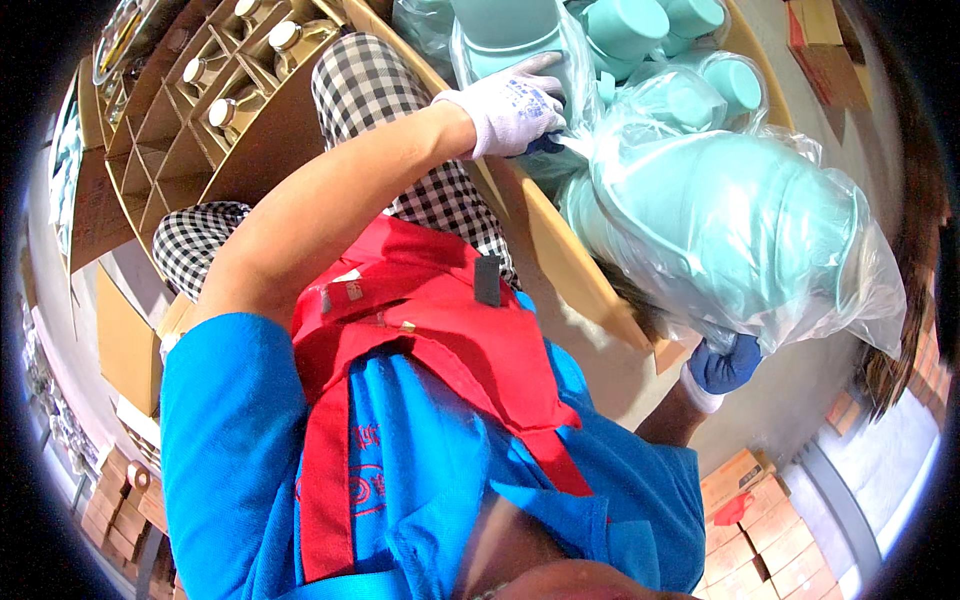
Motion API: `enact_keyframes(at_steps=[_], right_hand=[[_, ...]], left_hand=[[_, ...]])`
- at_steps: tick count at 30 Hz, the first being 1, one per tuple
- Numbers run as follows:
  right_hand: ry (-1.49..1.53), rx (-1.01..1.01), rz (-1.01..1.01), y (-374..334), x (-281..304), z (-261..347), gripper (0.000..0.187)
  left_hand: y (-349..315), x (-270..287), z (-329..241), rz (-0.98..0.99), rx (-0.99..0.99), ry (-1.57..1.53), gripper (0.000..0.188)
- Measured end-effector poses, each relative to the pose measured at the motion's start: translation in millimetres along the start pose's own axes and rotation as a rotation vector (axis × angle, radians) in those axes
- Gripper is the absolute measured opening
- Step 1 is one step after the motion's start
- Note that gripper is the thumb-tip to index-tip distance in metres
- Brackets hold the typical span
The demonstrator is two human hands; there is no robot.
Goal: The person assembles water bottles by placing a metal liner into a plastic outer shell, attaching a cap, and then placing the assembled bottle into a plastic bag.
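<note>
A clear plastic bag (880,290) wraps a large mint-green rounded vessel (740,220), which lies tilted over the edge of an open cardboard box (600,300). My left hand (508,105), in a white glove with a dark blue palm, closes on a gathered piece of the plastic at the vessel's upper left end. At its lower right, my right hand (727,364), in the same kind of glove, has its fingers curled against the bag's underside. More mint-green vessels (625,30) in plastic stand in the box beyond my hands.
On the left is a divided carton (150,170) holding several glass jars with pale lids (285,36). My checkered trouser legs (370,90) are between it and the box. Cardboard cartons (770,530) are stacked at lower right; another carton (825,50) stands at upper right.
</note>
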State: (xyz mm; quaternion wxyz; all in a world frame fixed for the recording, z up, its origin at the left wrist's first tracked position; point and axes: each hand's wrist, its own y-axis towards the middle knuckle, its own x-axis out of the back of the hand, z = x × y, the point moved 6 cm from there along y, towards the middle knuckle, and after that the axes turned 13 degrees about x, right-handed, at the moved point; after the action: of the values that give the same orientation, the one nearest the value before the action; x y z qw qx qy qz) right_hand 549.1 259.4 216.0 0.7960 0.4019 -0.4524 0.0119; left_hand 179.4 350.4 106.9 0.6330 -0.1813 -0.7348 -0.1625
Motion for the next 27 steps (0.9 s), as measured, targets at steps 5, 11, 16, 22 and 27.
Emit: enact_keyframes(at_steps=[5, 11, 16, 22, 27], right_hand=[[0.082, -0.116, -0.092, 16, 1, 31, 0.022], [-0.024, 0.004, 0.064, 14, 5, 41, 0.023], [0.189, -0.154, -0.139, -11, 1, 5, 0.024], [0.397, -0.201, -0.311, -3, -25, -34, 0.028], [0.3, -0.072, -0.185, 0, -16, -30, 0.033]], left_hand=[[25, -14, -2, 0.059, 0.025, 0.006, 0.039], [29, -17, 2, 0.009, 0.049, -0.006, 0.044], [0, 20, 8, -0.121, 0.002, -0.107, 0.033], [-46, 105, -46, -0.268, -0.115, -0.434, 0.029], [-22, 113, -43, -0.398, 0.155, -0.219, 0.066]])
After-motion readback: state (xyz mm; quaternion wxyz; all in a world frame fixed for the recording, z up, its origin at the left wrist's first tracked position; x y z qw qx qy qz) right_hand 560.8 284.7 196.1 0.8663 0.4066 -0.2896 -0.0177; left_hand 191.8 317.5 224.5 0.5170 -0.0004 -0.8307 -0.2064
